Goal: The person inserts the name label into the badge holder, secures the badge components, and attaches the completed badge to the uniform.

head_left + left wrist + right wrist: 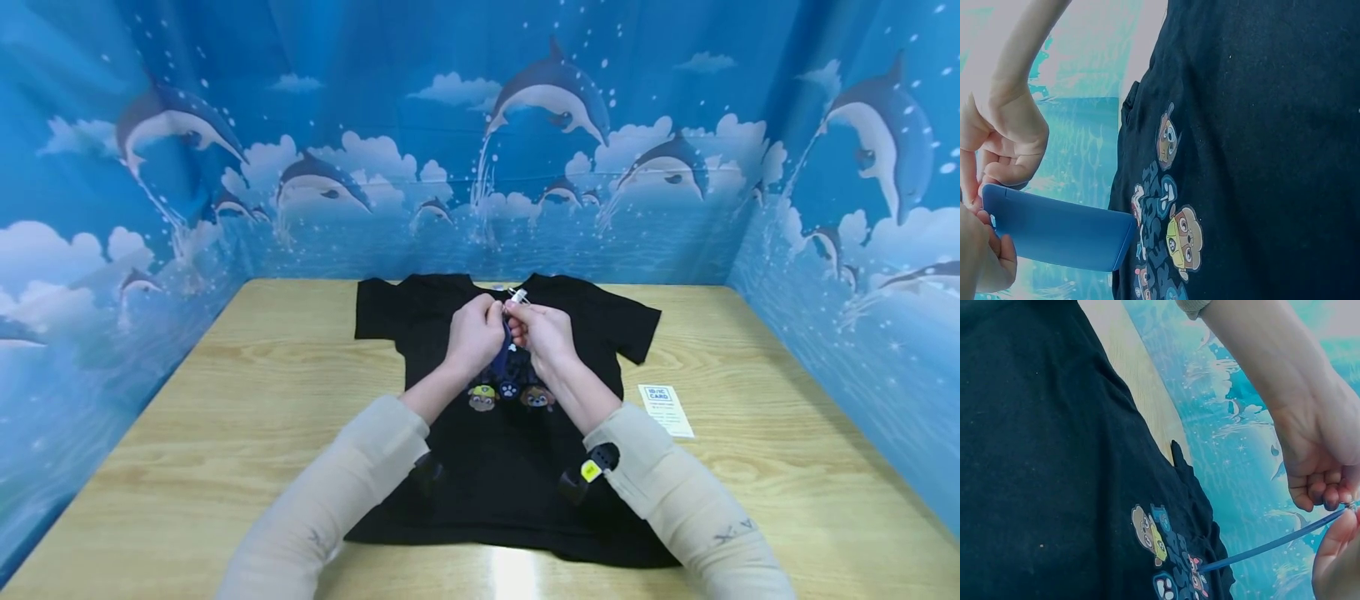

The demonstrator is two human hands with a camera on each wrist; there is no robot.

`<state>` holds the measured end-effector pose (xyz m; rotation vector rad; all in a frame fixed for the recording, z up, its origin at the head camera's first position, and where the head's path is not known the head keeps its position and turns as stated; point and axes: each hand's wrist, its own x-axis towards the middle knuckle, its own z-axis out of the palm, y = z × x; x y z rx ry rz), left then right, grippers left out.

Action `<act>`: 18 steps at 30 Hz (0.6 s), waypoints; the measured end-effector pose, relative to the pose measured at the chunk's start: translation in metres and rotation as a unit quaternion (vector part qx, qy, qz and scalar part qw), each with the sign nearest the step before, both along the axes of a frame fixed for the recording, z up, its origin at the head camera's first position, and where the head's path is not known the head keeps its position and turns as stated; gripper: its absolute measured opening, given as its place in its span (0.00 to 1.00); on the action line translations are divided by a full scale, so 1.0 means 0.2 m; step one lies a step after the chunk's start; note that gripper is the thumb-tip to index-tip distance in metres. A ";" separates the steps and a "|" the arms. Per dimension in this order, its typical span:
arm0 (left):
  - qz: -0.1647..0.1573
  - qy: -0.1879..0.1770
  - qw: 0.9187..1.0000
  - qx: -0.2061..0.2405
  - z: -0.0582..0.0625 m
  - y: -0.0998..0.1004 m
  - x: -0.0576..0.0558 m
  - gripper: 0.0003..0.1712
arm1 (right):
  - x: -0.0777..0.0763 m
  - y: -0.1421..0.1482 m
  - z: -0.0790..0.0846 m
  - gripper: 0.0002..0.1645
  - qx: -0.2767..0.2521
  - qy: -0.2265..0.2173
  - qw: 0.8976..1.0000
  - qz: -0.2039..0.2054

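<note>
A flat blue card holder (1060, 228) hangs from my fingers over the printed front of a black T-shirt (487, 483). In the head view, my left hand (476, 333) and my right hand (546, 335) meet near the shirt's neckline. Both pinch at the holder's top end, where a small white piece with metal (517, 296) pokes up above the right fingertips. Seen edge-on in the right wrist view, the holder (1272, 540) slants down from a small metal fitting (1350, 506) between the two hands. My fingers hide most of that join.
The T-shirt lies spread on a wooden table (225, 400), with cartoon characters (482, 397) on its chest. Right of the shirt lies a white paper card (666, 410) marked "ID/IC CARD". A blue dolphin-patterned curtain (420, 100) encloses the table's back and sides.
</note>
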<state>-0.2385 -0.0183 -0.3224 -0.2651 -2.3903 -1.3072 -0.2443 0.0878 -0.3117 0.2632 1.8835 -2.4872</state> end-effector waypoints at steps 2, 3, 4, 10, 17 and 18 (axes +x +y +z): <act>-0.001 -0.007 1.000 0.001 0.00 0.00 0.00 0.14 | 0.00 0.00 0.00 0.07 0.001 -0.001 1.000 0.000; -0.001 -0.009 1.000 0.002 0.00 0.00 0.00 0.14 | 0.00 0.00 0.00 0.07 0.003 -0.001 1.000 0.000; 0.000 -0.012 1.000 0.000 0.00 0.00 0.00 0.14 | 0.00 0.00 -0.01 0.06 0.007 -0.002 1.000 0.002; -0.007 -0.030 0.999 -0.022 0.01 -0.01 0.00 0.15 | -0.01 0.03 -0.01 0.05 0.047 -0.013 0.999 0.019; -0.011 -0.025 0.997 -0.067 0.01 -0.02 0.00 0.18 | -0.01 0.05 -0.02 0.06 0.088 0.008 0.996 0.021; -0.010 -0.029 0.997 -0.071 0.02 -0.02 0.00 0.18 | -0.01 0.05 -0.02 0.05 0.088 0.009 0.996 0.018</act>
